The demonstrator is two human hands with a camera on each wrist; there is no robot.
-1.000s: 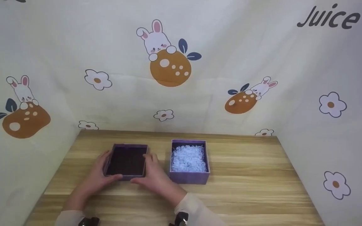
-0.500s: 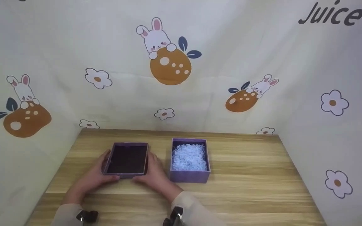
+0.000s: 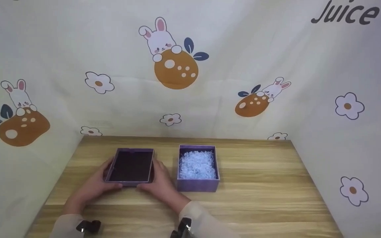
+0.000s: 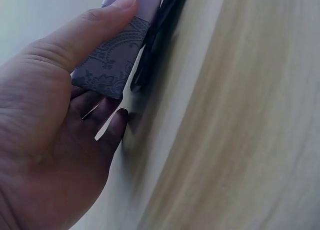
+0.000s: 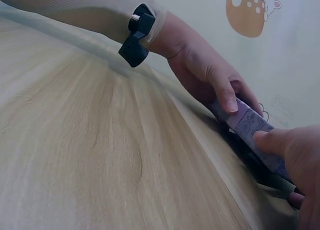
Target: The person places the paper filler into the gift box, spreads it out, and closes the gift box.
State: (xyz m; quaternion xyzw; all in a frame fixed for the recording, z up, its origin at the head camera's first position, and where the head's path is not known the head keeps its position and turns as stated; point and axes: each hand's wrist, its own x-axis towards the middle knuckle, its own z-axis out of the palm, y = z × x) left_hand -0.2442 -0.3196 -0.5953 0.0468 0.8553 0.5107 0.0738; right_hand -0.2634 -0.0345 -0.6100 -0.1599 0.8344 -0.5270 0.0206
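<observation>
A shallow purple box (image 3: 130,167) is being gripped from both sides at lower left of centre in the head view, its dark inside being turned upward. Its left side is being clasped by the left hand (image 3: 98,184), its right side by the right hand (image 3: 160,182); in the wrist views, thumbs are being laid along the near wall, where a paisley pattern (image 4: 112,53) is being displayed beside a plain lilac band (image 4: 148,5). A dark item (image 4: 143,70), too shadowed to be named, is being glimpsed just under the box at upper centre of the left wrist view. Whether the box is being borne by the wood-grain table (image 3: 263,178) is not being shown clearly.

Near the right hand, at lower centre of the head view, pale blue shreds (image 3: 197,165) are being held in a deeper purple box (image 3: 197,185). At the bottom edge, forearms are being covered by light sleeves (image 3: 66,224), and black devices (image 3: 89,226) are being worn at both wrists. The tabletop is being enclosed by a pale cloth (image 3: 210,109), on which rabbits (image 3: 160,39), oranges (image 3: 177,71) and flowers (image 3: 350,105) are being displayed, the word "Juice" (image 3: 346,15) being shown at upper right.
</observation>
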